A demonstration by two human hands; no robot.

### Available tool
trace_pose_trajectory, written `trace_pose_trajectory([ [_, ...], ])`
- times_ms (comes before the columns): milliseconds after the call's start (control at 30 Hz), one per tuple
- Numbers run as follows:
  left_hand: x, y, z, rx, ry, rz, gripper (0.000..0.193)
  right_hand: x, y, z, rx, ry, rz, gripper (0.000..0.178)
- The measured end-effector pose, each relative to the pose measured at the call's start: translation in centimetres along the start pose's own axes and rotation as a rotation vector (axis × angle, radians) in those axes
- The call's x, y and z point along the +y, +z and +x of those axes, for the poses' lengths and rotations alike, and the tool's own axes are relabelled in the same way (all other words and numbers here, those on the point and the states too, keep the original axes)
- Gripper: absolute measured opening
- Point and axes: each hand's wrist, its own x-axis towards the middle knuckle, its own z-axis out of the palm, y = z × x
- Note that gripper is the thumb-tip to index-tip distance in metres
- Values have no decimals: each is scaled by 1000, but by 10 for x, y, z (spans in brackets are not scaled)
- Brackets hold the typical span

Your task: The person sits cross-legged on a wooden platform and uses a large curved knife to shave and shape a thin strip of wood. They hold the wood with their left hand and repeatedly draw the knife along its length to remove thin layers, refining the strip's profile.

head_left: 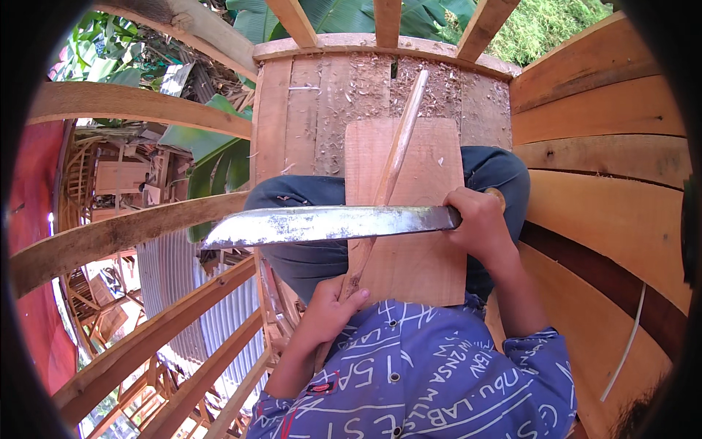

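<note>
I sit up on a wooden platform (322,95) littered with shavings, slatted walls (607,146) curving round me and green leaves beyond. Across my lap lies a flat board (417,249), and on it rests the thin stick (391,164) I am working. Its long axis runs from my left hand (329,311) near my belly, up and away toward the platform's far edge. My left hand is closed round the stick's near end, fingers wrapped over it. My right hand (479,223) is clenched on the handle of a big knife (322,224), whose blade lies crosswise, pointing left, crossing over the stick at about its middle. So the blade stands nearly square to the stick, the right hand beside it. No packages, labels or signs show about me.
</note>
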Motion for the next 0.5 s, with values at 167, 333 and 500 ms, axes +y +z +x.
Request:
trace_pose_trajectory([
  [167,-13,-6,-2,4,-20,-63,29,-5,-3,0,-110,-36,70,18],
  [333,-24,0,7,-24,-13,-32,29,-4,-10,-1,-88,53,76,24],
  [500,-21,-2,9,-43,-22,-2,30,7,-15,-7,-161,19,30,24],
])
